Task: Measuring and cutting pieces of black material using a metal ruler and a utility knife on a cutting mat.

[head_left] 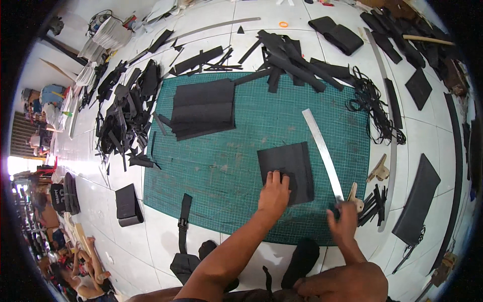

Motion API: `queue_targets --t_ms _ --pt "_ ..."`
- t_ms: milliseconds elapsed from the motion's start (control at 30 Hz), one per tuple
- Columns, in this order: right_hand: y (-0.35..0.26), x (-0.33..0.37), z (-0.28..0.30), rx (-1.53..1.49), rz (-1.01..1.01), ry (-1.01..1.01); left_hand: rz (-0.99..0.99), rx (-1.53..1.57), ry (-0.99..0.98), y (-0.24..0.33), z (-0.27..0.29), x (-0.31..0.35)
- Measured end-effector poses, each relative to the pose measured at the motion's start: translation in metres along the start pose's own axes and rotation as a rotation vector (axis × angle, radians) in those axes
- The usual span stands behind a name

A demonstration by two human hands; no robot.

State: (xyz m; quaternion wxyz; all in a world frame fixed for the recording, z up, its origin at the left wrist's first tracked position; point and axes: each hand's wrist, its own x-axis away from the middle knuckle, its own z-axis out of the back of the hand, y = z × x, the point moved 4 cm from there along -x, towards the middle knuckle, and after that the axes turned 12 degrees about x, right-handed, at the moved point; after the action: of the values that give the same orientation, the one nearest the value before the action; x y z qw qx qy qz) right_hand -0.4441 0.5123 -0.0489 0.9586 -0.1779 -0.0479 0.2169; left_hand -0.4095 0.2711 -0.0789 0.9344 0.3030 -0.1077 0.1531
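My left hand (275, 194) lies on a stack of black rectangular sheet material (297, 173), its fingers stretched out and pressing on it. The stack rests on a green gridded cutting mat (211, 171). To its right, a long metal ruler (324, 151) lies slantwise on the mat. My right hand (344, 224) is at the ruler's near end, fingers curled and thumb apart. A small dark shape shows at those fingers; what they hold is hidden. Further back on the mat sits a bigger pile of black sheets (204, 108).
Black offcuts (126, 113) heap left of the mat, and black strips (292, 58) lie along its far edge. Tangled black cord (370, 100), a wooden-coloured clip (379, 168) and short black sticks (373, 204) are at the right. A buckled strap (184, 216) crosses the near edge.
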Motion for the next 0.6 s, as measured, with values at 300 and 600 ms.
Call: queue_targets --t_ms 300,600 --pt "0.036 0.033 0.005 -0.102 -0.315 -0.141 0.064 0.093 0.012 0.006 0.004 -0.001" --pt "0.082 -0.046 0.07 -0.022 0.026 -0.182 0.158 0.04 -0.052 -0.002 0.007 0.001"
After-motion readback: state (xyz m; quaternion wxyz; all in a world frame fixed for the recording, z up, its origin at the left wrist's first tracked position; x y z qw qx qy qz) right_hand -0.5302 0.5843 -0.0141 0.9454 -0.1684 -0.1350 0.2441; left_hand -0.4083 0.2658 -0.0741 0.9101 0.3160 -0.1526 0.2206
